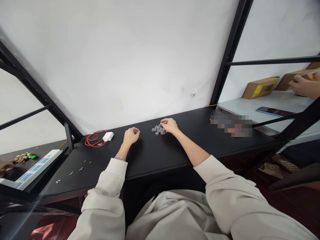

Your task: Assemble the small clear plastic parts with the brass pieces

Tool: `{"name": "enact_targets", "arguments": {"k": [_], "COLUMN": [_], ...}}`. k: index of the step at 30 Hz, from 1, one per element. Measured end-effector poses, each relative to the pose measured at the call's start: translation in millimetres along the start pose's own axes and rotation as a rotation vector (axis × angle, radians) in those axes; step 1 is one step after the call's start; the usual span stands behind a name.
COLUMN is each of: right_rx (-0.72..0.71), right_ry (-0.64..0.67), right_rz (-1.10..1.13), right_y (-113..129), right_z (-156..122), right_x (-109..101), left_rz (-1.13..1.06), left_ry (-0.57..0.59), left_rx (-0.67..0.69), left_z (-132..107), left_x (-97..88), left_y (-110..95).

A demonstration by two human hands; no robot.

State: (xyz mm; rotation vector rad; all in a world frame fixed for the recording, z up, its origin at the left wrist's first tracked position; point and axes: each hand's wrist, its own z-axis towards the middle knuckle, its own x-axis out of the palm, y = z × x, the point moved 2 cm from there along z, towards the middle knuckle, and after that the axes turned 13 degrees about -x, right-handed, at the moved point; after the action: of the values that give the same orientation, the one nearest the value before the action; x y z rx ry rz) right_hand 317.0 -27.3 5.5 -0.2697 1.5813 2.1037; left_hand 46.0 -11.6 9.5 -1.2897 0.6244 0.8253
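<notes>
— On the black desk (150, 156), where were the hands?
— Near the middle. The right hand (170, 126) had its fingers (163, 121) drawn together at the edge of a heap of small clear plastic pieces (157, 130). I couldn't tell whether it had hold of one.
— And the left hand (131, 135)?
— It was curled loosely, nearly a fist, a little left of the heap. Nothing showed in it, and a bracelet (120, 157) circled the wrist.
— What else lay on the desk?
— A white charger (108, 136) with a red cable (93, 139) lay left of that hand, a few pale bits (80, 169) sat toward the front left, and a blurred patch (231, 126) covered part of the right side.
— And the room?
— A white wall (112, 66) stood behind a black metal frame (231, 50), and a power strip (37, 168) lay at lower left. At upper right, another person's hand (300, 85) touched cardboard boxes (287, 81) on a white table (277, 100), beside a phone (273, 111).
</notes>
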Motion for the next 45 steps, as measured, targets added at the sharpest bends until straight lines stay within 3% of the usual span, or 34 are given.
{"name": "enact_targets", "arguments": {"k": [9,15,23,32,35,40,45], "right_rx": [0.016,-0.023,-0.027,-0.09,-0.115,-0.196,-0.241], "right_ry": [-0.091,-0.134,-0.173,-0.166,-0.101,0.114,0.451], "right_rz": [-0.055,-0.1,-0.076,-0.101,-0.066,0.01,0.047], "right_y": [0,0,-2,3,7,14,15], "right_z": [2,3,3,0,-2,-11,-22], "right_x": [-5,-3,-5,-2,1,16,37], "left_rz": [0.121,0.079,-0.013,-0.119,-0.117,-0.17,-0.367], "left_ry": [0.088,0.191,0.2,0.257,0.294,0.395,0.507], "left_rx": [-0.101,-0.056,0.008,-0.017,0.021,0.09,0.074], "left_z": [1,3,3,6,3,-3,-4], "left_x": [-5.1,5.9,8.3,12.6,13.7,18.4,29.6], "left_y": [7,9,7,10,5,-1,3]}}
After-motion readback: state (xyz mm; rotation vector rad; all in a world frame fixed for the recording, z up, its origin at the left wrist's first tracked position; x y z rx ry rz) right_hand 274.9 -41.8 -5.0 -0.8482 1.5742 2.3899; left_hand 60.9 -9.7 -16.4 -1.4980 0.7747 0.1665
